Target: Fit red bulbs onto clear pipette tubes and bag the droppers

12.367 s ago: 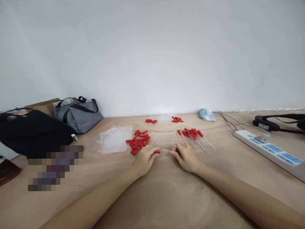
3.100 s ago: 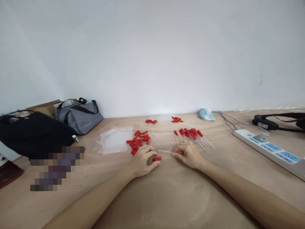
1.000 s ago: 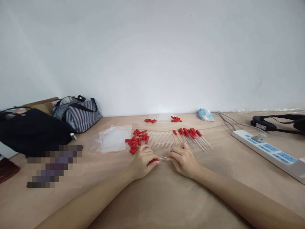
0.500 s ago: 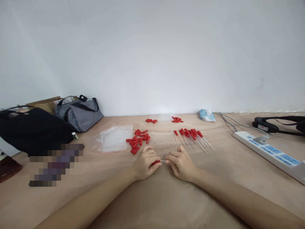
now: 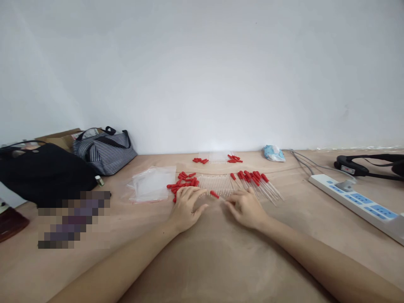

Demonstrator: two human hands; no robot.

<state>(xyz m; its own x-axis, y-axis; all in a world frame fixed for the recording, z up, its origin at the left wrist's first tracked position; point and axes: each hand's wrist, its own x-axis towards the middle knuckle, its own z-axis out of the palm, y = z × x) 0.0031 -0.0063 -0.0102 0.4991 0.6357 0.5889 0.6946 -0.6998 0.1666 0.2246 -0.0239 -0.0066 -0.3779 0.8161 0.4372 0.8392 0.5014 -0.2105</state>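
Between the thumb and fingers of my right hand (image 5: 248,208) is the glass tube of a dropper, its red rubber bulb (image 5: 214,194) pointing up and left. My left hand (image 5: 188,208) holds nothing, thumb and fingers apart, just in front of a pile of loose red rubber bulbs (image 5: 188,179) that it partly covers. Beyond both hands lies a row of bare glass tubes (image 5: 216,184), side by side. To their right, several droppers with bulbs fitted (image 5: 256,179) lie in a fanned heap, close to my right hand.
Clear plastic bags (image 5: 153,184) lie on the left. Farther back are more tubes (image 5: 217,161) between small groups of red bulbs (image 5: 234,158). A blue mask (image 5: 274,153), a power strip (image 5: 353,200), a striped bag (image 5: 109,151), a black bag (image 5: 47,174) and a small bottle (image 5: 99,180) surround the area.
My left hand has let go of the red bulb and moved left and forward, fingers spreading. The dropper has moved forward in my right hand, which has shifted slightly right.
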